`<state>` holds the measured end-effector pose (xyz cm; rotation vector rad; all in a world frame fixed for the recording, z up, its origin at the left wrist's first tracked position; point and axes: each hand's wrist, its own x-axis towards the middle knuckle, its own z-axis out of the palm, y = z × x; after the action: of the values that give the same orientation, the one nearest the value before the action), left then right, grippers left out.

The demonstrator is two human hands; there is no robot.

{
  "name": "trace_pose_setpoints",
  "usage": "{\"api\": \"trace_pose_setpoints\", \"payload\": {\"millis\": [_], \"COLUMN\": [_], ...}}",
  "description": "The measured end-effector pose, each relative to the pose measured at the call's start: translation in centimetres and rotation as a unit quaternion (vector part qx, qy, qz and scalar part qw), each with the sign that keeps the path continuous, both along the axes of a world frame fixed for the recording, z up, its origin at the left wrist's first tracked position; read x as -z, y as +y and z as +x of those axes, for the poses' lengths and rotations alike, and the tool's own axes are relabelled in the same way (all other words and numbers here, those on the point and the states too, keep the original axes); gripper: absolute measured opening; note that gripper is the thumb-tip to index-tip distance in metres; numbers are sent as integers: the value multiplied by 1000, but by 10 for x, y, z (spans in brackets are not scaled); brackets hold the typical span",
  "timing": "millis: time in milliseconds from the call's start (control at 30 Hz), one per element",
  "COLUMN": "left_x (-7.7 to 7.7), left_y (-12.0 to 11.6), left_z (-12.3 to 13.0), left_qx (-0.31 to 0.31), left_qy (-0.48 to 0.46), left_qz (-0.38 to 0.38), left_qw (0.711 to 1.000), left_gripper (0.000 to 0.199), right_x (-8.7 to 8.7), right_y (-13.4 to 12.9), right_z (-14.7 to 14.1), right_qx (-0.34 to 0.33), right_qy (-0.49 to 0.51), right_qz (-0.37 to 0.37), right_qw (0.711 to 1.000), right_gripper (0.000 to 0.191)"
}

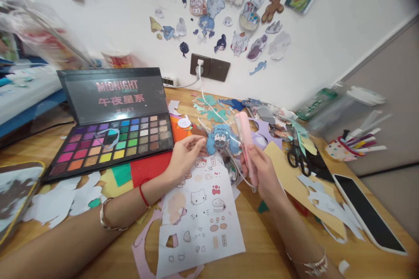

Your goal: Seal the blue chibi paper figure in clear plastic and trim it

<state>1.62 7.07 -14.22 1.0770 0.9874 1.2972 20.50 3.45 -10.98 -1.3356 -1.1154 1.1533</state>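
Note:
Near the middle of the desk, my left hand (186, 157) is closed with its fingertips at the left edge of a cut-out blue-haired cartoon figure (221, 139), which looks shiny, like film-covered paper. My right hand (258, 168) is wrapped round a long pink handheld tool (246, 144) with a white cord. The tool stands tilted just right of the figure; its exact kind cannot be made out. Below both hands lies a white sheet (203, 213) printed with cat-face parts and bows, with some pieces cut out of it.
An open colour palette (111, 139) stands at left. Scissors (298, 152), yellow paper (278, 170), a phone (368, 213) and a pen holder (342, 148) are at right. Paper scraps (211, 109) cover the back. A white cable (204, 91) runs from the wall socket (209, 66).

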Motion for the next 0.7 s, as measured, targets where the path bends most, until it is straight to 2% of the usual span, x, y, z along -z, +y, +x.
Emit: {"api": "trace_pose_setpoints", "payload": {"millis": [300, 700], "left_x": [0, 1], "left_y": [0, -1], "left_z": [0, -1], "left_qx": [16, 20], "left_qy": [4, 4], "left_qz": [1, -1], "left_qw": [1000, 1000], "left_gripper": [22, 23], "right_x": [2, 7], "right_y": [1, -5], "right_z": [-1, -5], "right_qx": [4, 24], "right_qy": [-30, -53], "right_qz": [-6, 32], "right_qw": [1000, 998], "right_gripper": [34, 30]}}
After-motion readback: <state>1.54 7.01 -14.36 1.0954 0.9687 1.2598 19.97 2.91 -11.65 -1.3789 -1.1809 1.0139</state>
